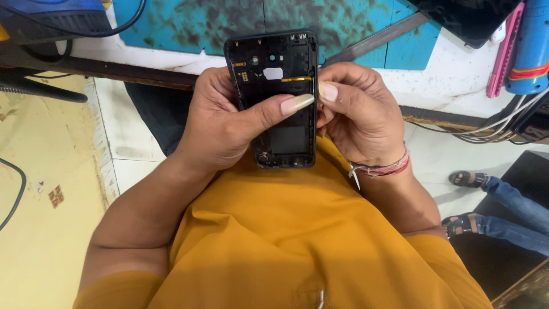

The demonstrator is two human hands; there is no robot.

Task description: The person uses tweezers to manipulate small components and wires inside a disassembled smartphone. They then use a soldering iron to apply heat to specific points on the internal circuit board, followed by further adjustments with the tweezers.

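A black phone frame (pixel 280 63) with its back removed stands upright in front of my chest, its inner parts showing. My left hand (pixel 220 123) grips it from the left, the thumb laid across its middle. My right hand (pixel 357 111) holds the frame's right edge, its thumbnail pressed against that edge right beside the left thumb tip. A thread bracelet (pixel 383 169) circles my right wrist.
A worn teal mat (pixel 200 23) lies on the white workbench beyond the phone. A pink tool (pixel 504 51) and a blue tool (pixel 532 46) sit at the top right, with cables (pixel 492 129) below them. Another person's sandalled feet (pixel 466 180) rest on the floor at right.
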